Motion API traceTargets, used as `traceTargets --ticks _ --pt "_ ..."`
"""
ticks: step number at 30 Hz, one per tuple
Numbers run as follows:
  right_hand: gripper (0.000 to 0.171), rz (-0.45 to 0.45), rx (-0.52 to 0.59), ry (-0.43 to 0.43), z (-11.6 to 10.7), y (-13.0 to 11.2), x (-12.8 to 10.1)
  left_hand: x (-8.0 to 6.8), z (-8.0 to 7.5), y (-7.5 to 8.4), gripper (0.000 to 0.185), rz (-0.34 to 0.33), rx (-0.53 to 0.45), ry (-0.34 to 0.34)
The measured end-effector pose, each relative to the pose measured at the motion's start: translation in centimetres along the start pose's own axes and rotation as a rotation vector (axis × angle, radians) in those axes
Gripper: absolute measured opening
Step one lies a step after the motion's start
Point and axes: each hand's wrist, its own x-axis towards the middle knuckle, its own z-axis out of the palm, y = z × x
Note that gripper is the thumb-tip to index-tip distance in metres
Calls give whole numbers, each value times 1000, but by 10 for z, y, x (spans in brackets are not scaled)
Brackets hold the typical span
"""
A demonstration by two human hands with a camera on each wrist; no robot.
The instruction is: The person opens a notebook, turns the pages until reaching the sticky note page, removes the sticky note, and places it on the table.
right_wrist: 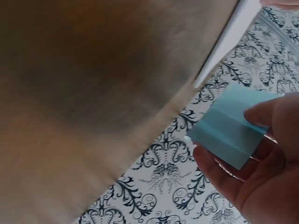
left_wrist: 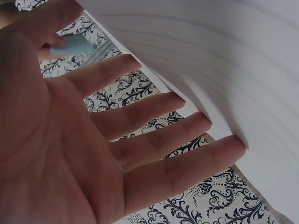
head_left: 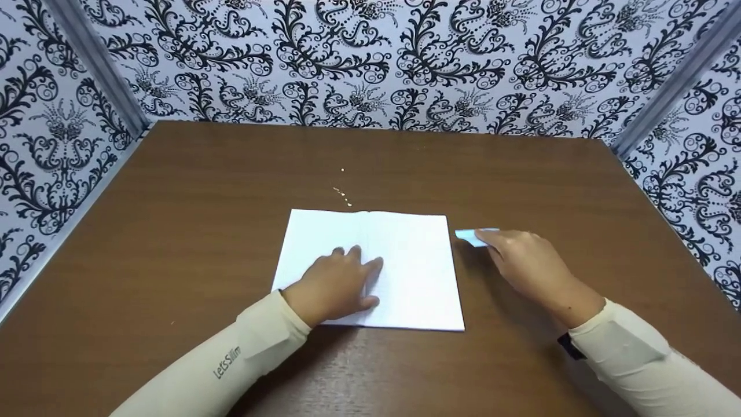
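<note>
Blue eraser [right_wrist: 231,128] pinched, fingers [left_wrist: 187,135] flat on notebook [head_left: 405,272]

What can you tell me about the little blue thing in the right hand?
The blue eraser is a small, pale blue, flat rectangular block with faint lengthwise ridges. The right hand pinches it between thumb and fingers, one end sticking out. It sits just right of the open white notebook, low over the brown table; whether it touches either is unclear.

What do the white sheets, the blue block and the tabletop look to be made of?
White sheets: matt paper, apparently an open notebook, with a centre fold and faint lines. Blue block: smooth, pale and matt with a ridge along it, probably an eraser, though folded paper is possible. Table: brown wood-grain surface with a slight sheen, likely laminate.
</note>
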Motion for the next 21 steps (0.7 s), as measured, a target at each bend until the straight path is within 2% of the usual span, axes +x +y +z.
traceTargets --ticks 8,13,16,18,21 --pt "26 9 3 -180 6 3 -9 2 -1 -5 65 -1 -40 -8" --pt "23 -61 15 -222 6 2 -12 2 -1 -6 66 -4 -51 -17" --pt "21 -51 37 -278 5 1 -13 1 -1 -5 65 -2 -54 -14" --pt "27 -10 57 -337 4 1 -13 1 0 -5 65 -1 -57 -11" --pt "51 66 79 -430 4 0 -14 2 1 -5 65 0 -49 -4"
